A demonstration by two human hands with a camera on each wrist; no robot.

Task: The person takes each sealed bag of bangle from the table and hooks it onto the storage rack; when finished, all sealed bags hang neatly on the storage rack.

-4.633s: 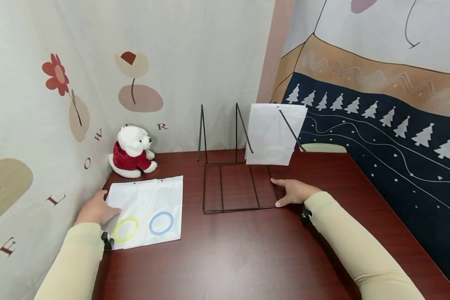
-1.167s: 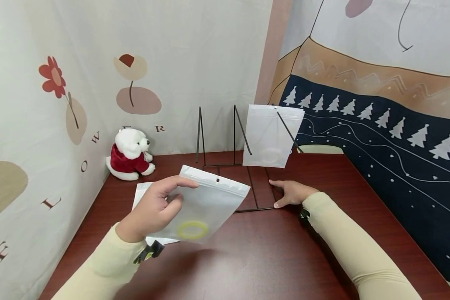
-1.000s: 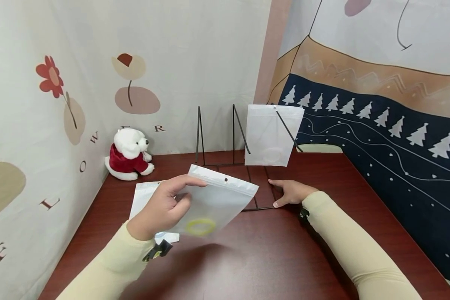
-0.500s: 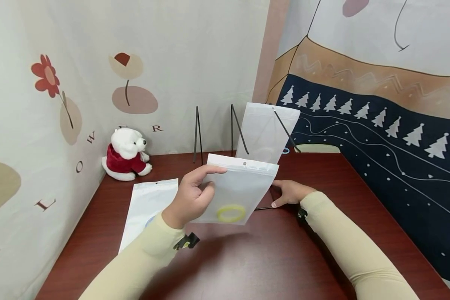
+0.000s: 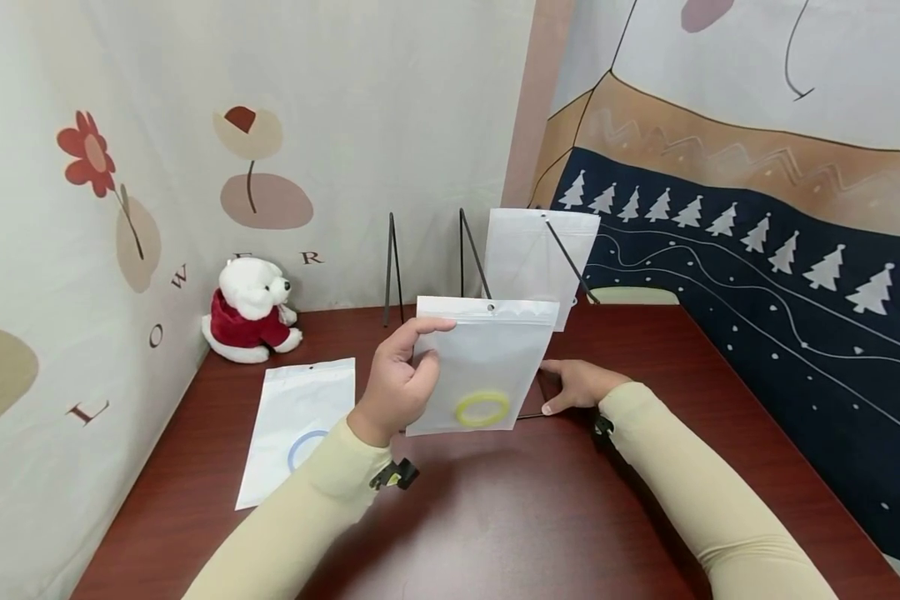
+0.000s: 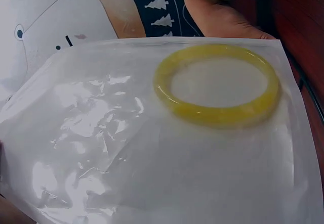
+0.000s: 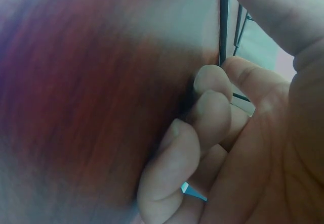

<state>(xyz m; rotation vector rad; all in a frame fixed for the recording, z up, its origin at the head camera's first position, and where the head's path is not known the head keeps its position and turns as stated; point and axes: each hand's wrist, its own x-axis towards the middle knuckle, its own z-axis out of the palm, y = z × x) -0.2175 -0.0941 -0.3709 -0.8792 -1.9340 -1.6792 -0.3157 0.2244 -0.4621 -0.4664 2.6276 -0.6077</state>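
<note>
Apparently mid-hanging, left hand (image 5: 399,383) pinches rectangular white plastic pouch (image 5: 487,357), likely needing threading onto the black wire rack (image 5: 476,253) right hand (image 5: 583,385) grips.

Bag with yellow ring (image 5: 487,358): lifted off the table (image 5: 480,517), carried by the left hand (image 5: 397,383) toward the right hand (image 5: 581,386); top edge brought from a slant to nearly level. Bag with blue ring (image 5: 300,400): previously right of the left hand, now left of it.

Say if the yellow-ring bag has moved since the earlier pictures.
Yes: the bag rose off the table and went right, away from the bear, toward the wire rack.
</note>
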